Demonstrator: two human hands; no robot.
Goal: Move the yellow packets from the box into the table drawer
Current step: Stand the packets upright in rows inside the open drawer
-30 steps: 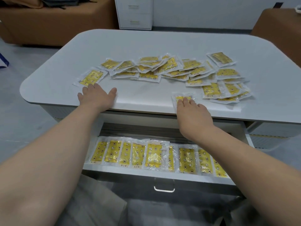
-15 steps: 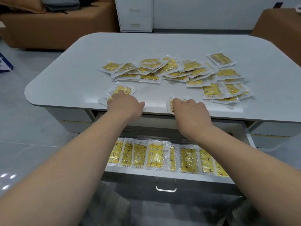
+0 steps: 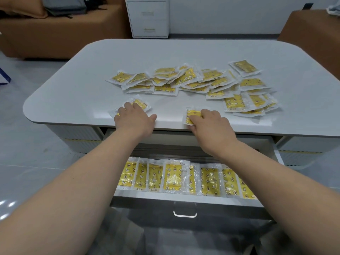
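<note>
Pressing one yellow packet (image 3: 142,104) under our flat left hand (image 3: 135,120) and pinching another packet (image 3: 191,115) at the table (image 3: 73,100) edge with our right hand (image 3: 211,126), we risk slick wrappers missing the drawer (image 3: 184,199).

bare desk (image 3: 73,92) lies open between the left hand (image 3: 134,118), flat on a left packet (image 3: 141,104), and the right hand (image 3: 209,124), pinching an edge packet (image 3: 192,115), and across the far side. a packet heap (image 3: 193,81) blocks the middle and right. a packet row (image 3: 173,177) lines the open drawer (image 3: 184,199) under the forearms.
</note>
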